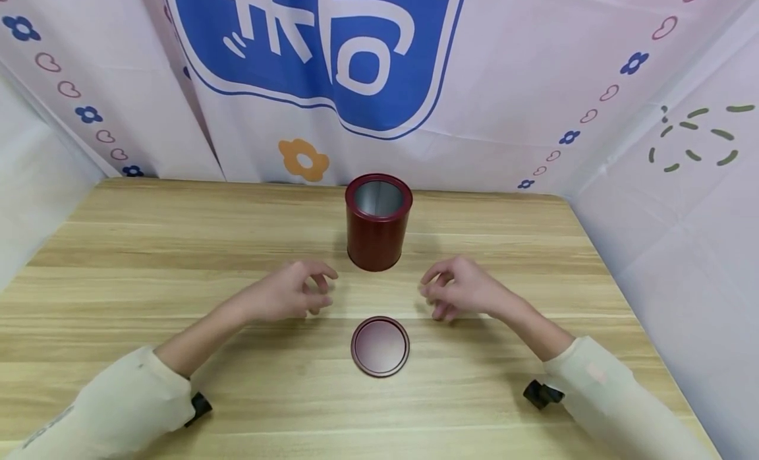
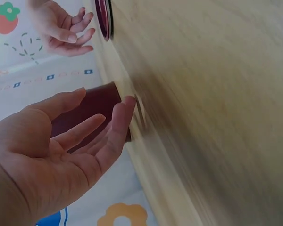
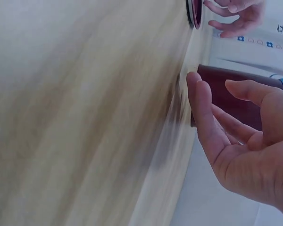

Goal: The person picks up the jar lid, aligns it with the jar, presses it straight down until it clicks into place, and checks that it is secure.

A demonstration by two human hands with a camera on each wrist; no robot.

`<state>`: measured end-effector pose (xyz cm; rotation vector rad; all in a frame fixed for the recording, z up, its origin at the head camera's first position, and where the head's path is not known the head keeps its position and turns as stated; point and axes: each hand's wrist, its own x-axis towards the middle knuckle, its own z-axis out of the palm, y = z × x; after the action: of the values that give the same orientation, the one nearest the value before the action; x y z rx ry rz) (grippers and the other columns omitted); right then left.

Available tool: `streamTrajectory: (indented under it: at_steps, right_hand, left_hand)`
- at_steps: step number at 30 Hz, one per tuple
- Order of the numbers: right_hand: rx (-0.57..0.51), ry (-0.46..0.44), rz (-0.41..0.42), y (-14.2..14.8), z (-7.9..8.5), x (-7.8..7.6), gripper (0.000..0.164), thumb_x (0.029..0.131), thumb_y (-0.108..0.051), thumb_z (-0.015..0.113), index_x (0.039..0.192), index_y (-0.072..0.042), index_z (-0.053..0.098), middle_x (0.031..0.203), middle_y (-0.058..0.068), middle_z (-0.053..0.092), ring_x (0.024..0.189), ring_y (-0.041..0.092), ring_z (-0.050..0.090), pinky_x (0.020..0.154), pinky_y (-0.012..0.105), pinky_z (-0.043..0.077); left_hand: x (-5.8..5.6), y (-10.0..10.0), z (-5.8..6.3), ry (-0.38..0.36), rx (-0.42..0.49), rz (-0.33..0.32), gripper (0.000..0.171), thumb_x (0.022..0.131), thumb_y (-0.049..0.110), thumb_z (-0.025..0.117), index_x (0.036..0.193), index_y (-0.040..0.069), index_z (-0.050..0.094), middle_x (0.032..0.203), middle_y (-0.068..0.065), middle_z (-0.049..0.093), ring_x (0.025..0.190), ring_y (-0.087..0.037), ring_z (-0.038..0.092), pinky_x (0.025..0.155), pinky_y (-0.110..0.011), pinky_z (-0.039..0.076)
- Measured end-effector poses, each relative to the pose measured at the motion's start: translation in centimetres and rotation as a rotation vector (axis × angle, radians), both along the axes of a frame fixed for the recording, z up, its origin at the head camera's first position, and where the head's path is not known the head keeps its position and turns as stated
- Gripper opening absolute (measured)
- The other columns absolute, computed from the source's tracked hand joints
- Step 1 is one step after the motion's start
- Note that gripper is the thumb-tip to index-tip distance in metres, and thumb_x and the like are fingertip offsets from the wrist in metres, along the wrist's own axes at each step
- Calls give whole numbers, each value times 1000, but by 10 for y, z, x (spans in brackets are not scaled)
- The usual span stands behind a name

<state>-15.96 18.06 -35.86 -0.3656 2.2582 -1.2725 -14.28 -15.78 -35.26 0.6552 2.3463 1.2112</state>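
Note:
A dark red metal can (image 1: 376,241) stands upright on the table with its open top showing a bare silver inside. Nearer the person lies its round red lid (image 1: 380,346), flat on the wood. My left hand (image 1: 294,290) hovers left of the space between can and lid, fingers loosely bent, holding nothing. On the other side my right hand (image 1: 462,288) mirrors it, also with nothing in its grasp. In the left wrist view the can (image 2: 82,110) appears behind the left fingers, and in the right wrist view the can (image 3: 231,96) sits beyond the right fingers. Neither hand touches can or lid.
The wood-grain table (image 1: 118,262) runs back to a white printed cloth (image 1: 492,84) hanging just behind the can. More white cloth (image 1: 682,203) closes in the right side. A small black device (image 1: 542,394) is strapped under the right sleeve, another black device (image 1: 199,408) under the left.

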Motion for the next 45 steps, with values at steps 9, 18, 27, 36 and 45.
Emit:
streamTrajectory:
  at_steps: [9, 18, 27, 36, 45]
  right_hand:
    - [-14, -56, 12, -7, -5, 6, 23, 96, -9, 70, 113, 7, 67, 87, 17, 70, 66, 25, 74, 58, 40, 65]
    - [-60, -132, 41, -14, -3, 10, 23, 96, -6, 69, 113, 8, 66, 87, 19, 71, 70, 30, 75, 61, 43, 65]
    - [-79, -193, 66, -20, -3, 16, 24, 96, -5, 66, 116, 8, 65, 90, 17, 72, 72, 29, 76, 62, 42, 66]
    - [-90, -238, 74, -25, -4, 20, 25, 98, -6, 66, 119, 8, 63, 92, 18, 70, 73, 30, 76, 63, 41, 66]
    - [-113, -275, 86, -26, -5, 20, 28, 98, -6, 65, 121, 9, 61, 95, 18, 70, 75, 30, 77, 64, 41, 66]
  left_hand:
    - [4, 9, -1, -146, 74, -16, 45, 95, 2, 68, 134, -15, 54, 106, -19, 66, 76, -26, 72, 64, -39, 64]
    - [9, 12, -4, -332, 170, -1, 44, 97, 1, 65, 137, -15, 51, 108, -21, 63, 82, -33, 74, 69, -45, 66]
    - [14, 15, -3, -495, 230, 19, 48, 101, 6, 63, 142, -12, 47, 120, -28, 61, 90, -35, 74, 74, -47, 66]
    - [16, 19, -3, -565, 253, 15, 50, 103, 7, 61, 146, -10, 44, 122, -27, 62, 93, -35, 74, 74, -47, 66]
    - [17, 22, -7, -604, 285, -10, 51, 105, 7, 57, 149, -11, 38, 127, -27, 59, 97, -37, 73, 77, -47, 66]
